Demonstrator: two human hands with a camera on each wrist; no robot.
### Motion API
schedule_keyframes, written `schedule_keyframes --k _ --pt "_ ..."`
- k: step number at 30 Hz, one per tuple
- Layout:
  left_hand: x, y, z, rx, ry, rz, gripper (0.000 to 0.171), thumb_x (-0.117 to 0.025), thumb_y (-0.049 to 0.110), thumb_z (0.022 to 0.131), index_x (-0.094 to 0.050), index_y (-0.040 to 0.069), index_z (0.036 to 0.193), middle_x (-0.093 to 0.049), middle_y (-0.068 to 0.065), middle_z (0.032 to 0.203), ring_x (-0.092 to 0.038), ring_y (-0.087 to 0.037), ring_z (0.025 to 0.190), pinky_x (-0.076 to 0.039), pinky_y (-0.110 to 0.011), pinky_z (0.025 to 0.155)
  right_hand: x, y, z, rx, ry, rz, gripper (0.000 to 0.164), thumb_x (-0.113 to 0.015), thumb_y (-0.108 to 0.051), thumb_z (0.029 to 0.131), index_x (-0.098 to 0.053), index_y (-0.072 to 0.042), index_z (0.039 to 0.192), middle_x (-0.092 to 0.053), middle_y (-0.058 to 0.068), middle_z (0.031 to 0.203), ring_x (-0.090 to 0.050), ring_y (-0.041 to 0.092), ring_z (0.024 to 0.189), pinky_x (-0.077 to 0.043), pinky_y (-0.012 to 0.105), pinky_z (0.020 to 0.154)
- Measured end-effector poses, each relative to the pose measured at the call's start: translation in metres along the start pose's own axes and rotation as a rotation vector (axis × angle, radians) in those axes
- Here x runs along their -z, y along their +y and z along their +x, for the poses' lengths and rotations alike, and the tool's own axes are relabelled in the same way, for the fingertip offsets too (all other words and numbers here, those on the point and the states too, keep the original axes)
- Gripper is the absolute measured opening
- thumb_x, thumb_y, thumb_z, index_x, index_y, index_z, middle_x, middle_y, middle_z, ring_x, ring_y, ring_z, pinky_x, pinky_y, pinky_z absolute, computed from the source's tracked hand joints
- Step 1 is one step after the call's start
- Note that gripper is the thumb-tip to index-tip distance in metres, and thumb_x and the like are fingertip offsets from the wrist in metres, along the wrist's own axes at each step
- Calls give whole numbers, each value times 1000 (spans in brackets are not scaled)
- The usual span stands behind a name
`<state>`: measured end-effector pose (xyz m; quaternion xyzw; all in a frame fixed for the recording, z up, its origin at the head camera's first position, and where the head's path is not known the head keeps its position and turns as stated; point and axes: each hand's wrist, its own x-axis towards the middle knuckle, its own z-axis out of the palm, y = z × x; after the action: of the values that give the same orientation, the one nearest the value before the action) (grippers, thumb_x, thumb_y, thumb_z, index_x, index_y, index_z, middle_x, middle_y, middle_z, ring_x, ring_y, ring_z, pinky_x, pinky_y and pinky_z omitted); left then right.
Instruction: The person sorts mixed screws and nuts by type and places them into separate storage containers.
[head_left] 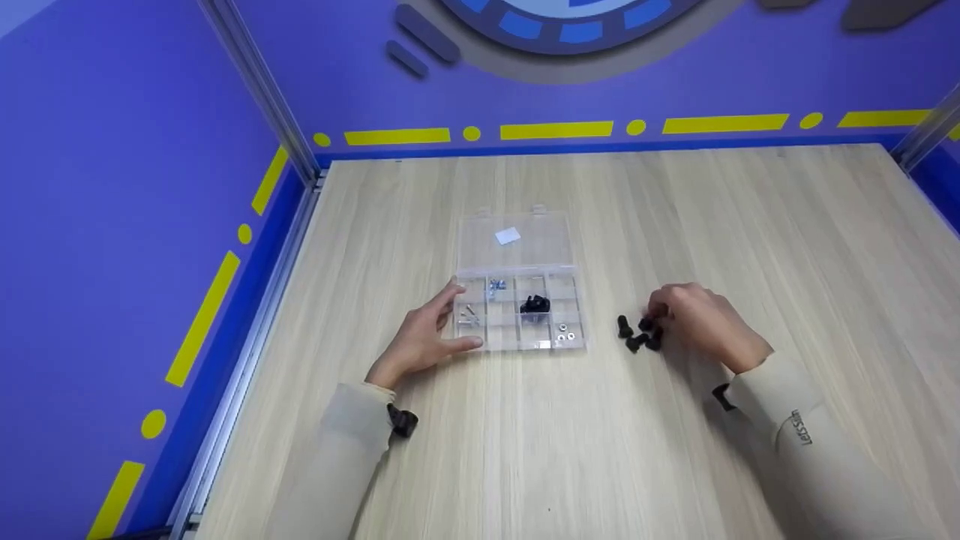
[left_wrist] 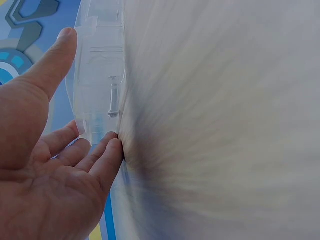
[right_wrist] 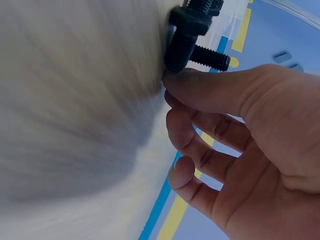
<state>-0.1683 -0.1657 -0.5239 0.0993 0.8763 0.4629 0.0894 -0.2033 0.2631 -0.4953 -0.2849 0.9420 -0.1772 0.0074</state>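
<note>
A clear plastic compartment box [head_left: 504, 346] lies with its lid [head_left: 480, 247] folded back. My left hand [head_left: 420, 337] spans its left end, fingertips at the left side and thumb by the front edge, the fingers [left_wrist: 105, 165] nearly straight. Inside are silver screws [head_left: 469, 315], small bluish-silver pieces [head_left: 497, 286], a heap of black parts [head_left: 535, 306] and several nuts [head_left: 566, 336]. To the right, my right hand [head_left: 697, 319] reaches down to several loose black bolts [head_left: 625, 327]. Its thumb and index finger pinch at a black bolt [right_wrist: 182, 47]; their tips are partly hidden.
The box and bolts lie on a light wooden table [head_left: 540, 450]. A small white label [head_left: 508, 236] shows on the lid. Blue-purple panels [head_left: 120, 187] with yellow marks rise at the left and back, and a metal frame rail [head_left: 247, 360] runs along the left edge.
</note>
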Motion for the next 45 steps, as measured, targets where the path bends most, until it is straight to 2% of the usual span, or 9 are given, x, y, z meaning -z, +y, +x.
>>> schedule_keyframes --k 5,9,14,21,26,35,38,43,45 --pt "0 -1 0 -4 1 -2 86 -90 27 81 -45 15 153 -35 -11 164 -45 -30 143 -38 -36 118 3 0 -1 -9 4 15 19 -76 7 84 -73 -12 85 -72 3 87 -68 21 79 -56 41 64" --pt "0 -2 1 -24 -5 -13 82 -89 27 82 -47 15 151 -33 -11 165 -46 -28 143 -38 -36 118 5 0 1 1 22 16 20 -74 7 84 -71 -13 81 -70 2 81 -62 17 72 -52 35 61" --pt "0 -1 1 -26 -8 -22 81 -89 26 82 -47 14 150 -39 -10 162 -47 -26 142 -38 -35 118 9 -3 7 37 69 10 19 -71 7 86 -69 -12 85 -68 -2 82 -61 14 73 -50 33 61" --pt "1 1 -1 0 -14 -12 81 -89 29 82 -47 16 150 -24 -10 168 -42 -28 145 -37 -36 119 13 -15 14 104 111 10 19 -72 8 87 -72 -11 85 -65 -3 83 -62 12 75 -53 33 63" --pt "1 1 -2 3 -16 -17 82 -89 28 82 -46 15 151 -22 -11 169 -41 -29 145 -37 -35 119 12 -27 21 132 103 -6 13 -74 5 88 -76 -8 90 -69 0 86 -64 14 77 -55 34 65" --pt "1 1 0 -22 -8 -21 82 -89 26 82 -46 13 151 -35 -11 164 -44 -28 144 -37 -34 119 9 -54 31 190 57 -28 17 -75 3 90 -80 -4 104 -78 8 103 -72 29 97 -61 44 78" --pt "0 0 1 -12 -6 -10 86 -89 27 82 -44 14 153 -40 -13 161 -45 -29 143 -38 -35 118 6 -62 33 206 39 -30 20 -72 5 91 -80 -5 107 -78 8 106 -71 29 98 -61 44 82" --pt "0 0 1 -2 -2 2 88 -90 28 81 -44 15 154 -45 -13 158 -48 -29 141 -40 -36 117 1 -74 34 204 -9 -14 32 -58 10 93 -80 -5 111 -78 5 108 -61 21 79 -52 33 66" --pt "1 0 1 -7 -3 2 87 -90 27 81 -44 14 153 -50 -13 155 -49 -29 140 -40 -36 117 -1 -78 35 214 -24 -8 36 -53 11 94 -80 -6 112 -77 5 110 -60 20 79 -47 30 64"
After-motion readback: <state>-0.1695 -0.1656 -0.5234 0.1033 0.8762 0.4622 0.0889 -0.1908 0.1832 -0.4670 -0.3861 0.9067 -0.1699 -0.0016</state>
